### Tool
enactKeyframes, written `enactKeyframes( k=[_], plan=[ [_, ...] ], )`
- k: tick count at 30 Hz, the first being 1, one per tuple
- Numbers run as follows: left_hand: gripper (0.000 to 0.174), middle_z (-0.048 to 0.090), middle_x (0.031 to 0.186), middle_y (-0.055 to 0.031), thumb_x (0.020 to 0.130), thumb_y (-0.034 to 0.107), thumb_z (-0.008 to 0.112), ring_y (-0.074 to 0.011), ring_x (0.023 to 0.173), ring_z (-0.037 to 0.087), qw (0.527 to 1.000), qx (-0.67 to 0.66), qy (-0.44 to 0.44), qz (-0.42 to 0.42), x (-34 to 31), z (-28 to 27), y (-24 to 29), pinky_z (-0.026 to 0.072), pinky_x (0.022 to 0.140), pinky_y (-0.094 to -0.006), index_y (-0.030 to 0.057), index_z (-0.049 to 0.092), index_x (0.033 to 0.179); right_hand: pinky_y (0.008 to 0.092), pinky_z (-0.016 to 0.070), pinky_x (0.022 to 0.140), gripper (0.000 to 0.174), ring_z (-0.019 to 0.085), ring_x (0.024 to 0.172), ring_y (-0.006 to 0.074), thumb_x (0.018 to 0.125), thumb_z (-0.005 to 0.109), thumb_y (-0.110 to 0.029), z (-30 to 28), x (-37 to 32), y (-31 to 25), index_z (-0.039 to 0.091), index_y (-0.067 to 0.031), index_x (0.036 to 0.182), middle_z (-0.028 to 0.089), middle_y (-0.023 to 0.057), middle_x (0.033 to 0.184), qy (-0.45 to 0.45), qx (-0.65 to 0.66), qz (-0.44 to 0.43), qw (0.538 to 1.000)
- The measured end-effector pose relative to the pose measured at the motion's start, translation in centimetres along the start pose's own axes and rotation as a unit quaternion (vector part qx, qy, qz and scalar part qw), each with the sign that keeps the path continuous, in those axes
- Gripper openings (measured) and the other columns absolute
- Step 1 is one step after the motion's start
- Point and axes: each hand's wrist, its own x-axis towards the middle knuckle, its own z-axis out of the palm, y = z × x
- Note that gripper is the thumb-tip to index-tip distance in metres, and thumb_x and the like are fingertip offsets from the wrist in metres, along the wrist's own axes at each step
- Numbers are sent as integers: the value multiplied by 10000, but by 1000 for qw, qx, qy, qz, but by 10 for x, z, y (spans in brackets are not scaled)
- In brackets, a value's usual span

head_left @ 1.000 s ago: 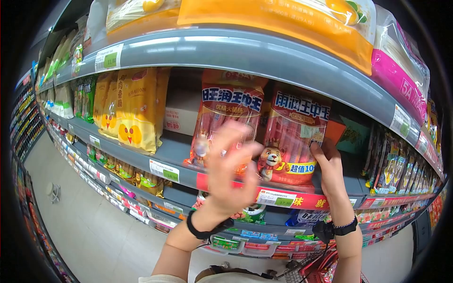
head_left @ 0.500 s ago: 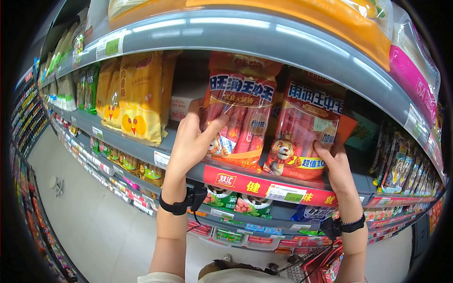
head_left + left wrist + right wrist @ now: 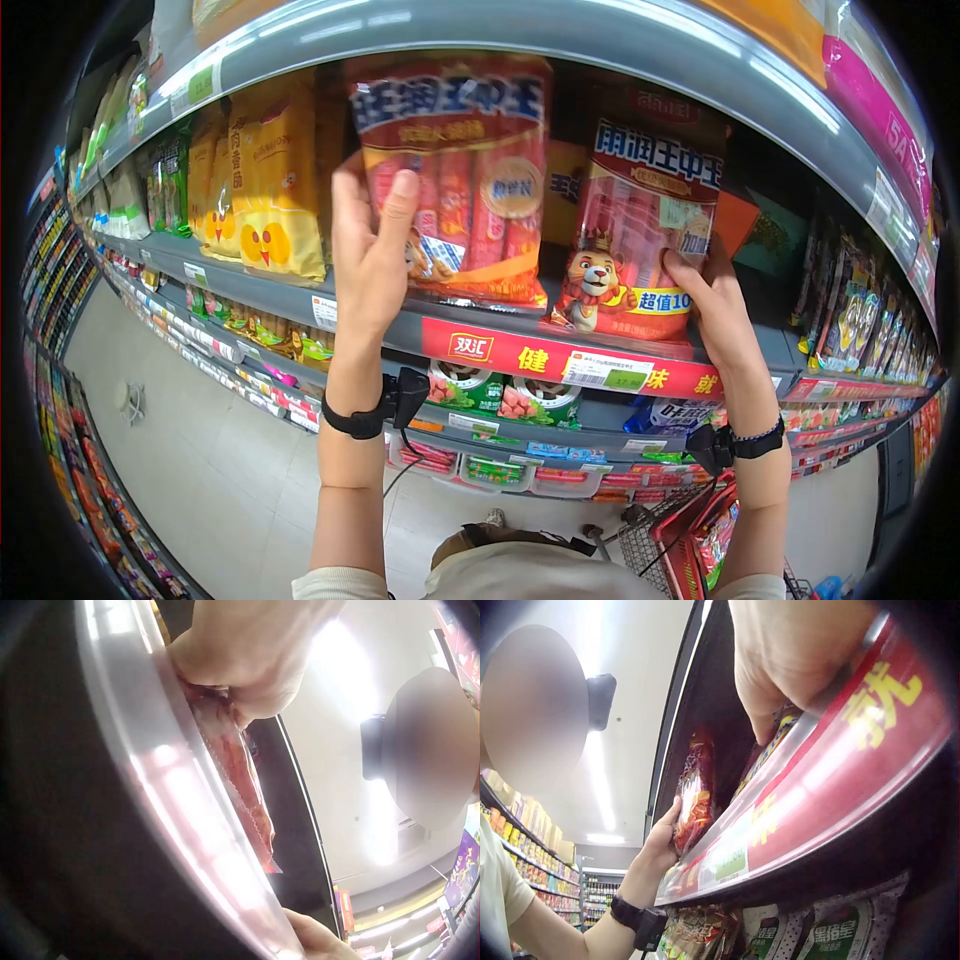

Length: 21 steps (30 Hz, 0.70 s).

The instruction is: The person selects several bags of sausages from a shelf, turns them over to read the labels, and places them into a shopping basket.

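Observation:
My left hand grips the left edge of a red sausage pack, its thumb on the pack's front. The pack stands upright at the shelf front, its lower edge by the red shelf strip. In the right wrist view that pack is in the left hand. My right hand holds the right side of a second red sausage pack with a lion on it, thumb in front and fingers partly hidden behind. The left wrist view shows the left hand pinching a red pack.
Yellow packs stand on the same shelf at the left. The upper shelf edge runs above both hands. Price tags and a red strip line the front edge. A shopping cart with packs stands low at the right.
My left hand came from mid-air to the left pack's side and has gripped it; the pack has moved left and toward me. The right hand stays at the lion pack.

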Motion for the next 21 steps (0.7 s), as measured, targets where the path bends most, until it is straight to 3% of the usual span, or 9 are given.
enactKeyframes(
  k=[6, 8, 10, 12, 14, 16, 17, 18, 21],
  plan=[
    [431, 539, 1149, -109, 950, 242, 538, -140, 1032, 498, 994, 94, -30, 40, 1, 13, -1, 383, 915, -269, -30, 408, 1259, 284, 406, 915, 487, 537, 1026, 147, 841, 668, -194, 3, -2, -6, 409, 1, 1205, 571, 100, 1101, -8, -2, -14, 1000],
    [423, 537, 1152, -106, 950, 249, 537, -145, 1040, 493, 993, 105, 4, 56, 0, 20, -2, 370, 931, -271, -25, 423, 1253, 281, 406, 920, 493, 536, 1042, 149, 842, 668, -200, 4, -3, -9, 407, 4, 1207, 569, 104, 1112, -4, 5, -6, 1000],
    [416, 546, 1122, -90, 965, 282, 504, -129, 1024, 496, 994, 107, 3, 16, 4, 11, -12, 382, 914, -266, -14, 436, 1250, 278, 405, 923, 495, 534, 1056, 152, 844, 667, -205, 3, -4, -10, 407, 7, 1208, 567, 110, 1126, -10, -9, 0, 1000],
    [397, 545, 1116, -83, 967, 294, 501, -102, 998, 498, 999, -23, 13, -29, 5, 16, -6, 402, 867, -246, -5, 463, 1225, 283, 404, 927, 476, 533, 1062, 155, 845, 661, -191, 1, -5, -10, 413, 0, 1203, 570, 104, 1126, -9, -12, -4, 1000],
    [335, 560, 1028, -61, 957, 311, 517, -82, 898, 521, 992, -25, 39, -118, 5, 6, -4, 432, 767, -232, 12, 512, 1109, 282, 374, 956, 498, 517, 1072, 151, 855, 638, -183, 0, -5, -4, 405, -2, 1255, 551, 91, 1154, -12, -20, -11, 1000],
    [322, 534, 733, -1, 942, 345, 531, -87, 641, 486, 981, -28, -21, -188, 5, 2, 5, 411, 568, -252, 39, 522, 842, 291, 375, 963, 522, 513, 1103, 165, 855, 631, -159, -10, 0, 8, 383, -14, 1291, 539, 90, 1192, -34, -22, 13, 999],
    [344, 542, 727, -25, 937, 362, 534, -102, 630, 471, 986, 47, -28, -157, 2, 7, 13, 410, 570, -271, 28, 517, 855, 292, 369, 972, 539, 503, 1122, 169, 854, 634, -159, -8, 0, 7, 380, -25, 1310, 525, 91, 1217, -29, -7, 2, 1000],
    [368, 550, 721, -49, 931, 380, 536, -118, 620, 455, 984, 121, -37, -129, -1, 16, 20, 409, 572, -289, 18, 513, 868, 285, 394, 929, 411, 533, 1029, 149, 856, 639, -140, -5, 0, 7, 440, -34, 1199, 567, 71, 1100, -8, -6, -23, 1000],
    [372, 616, 864, -143, 938, 353, 521, -202, 771, 584, 988, 110, -87, -58, -18, 26, 20, 461, 700, -350, 1, 467, 1049, 291, 375, 957, 500, 505, 1091, 163, 851, 644, -173, -3, -1, 5, 408, -33, 1269, 533, 83, 1175, 7, 2, -8, 1000]
  ],
)
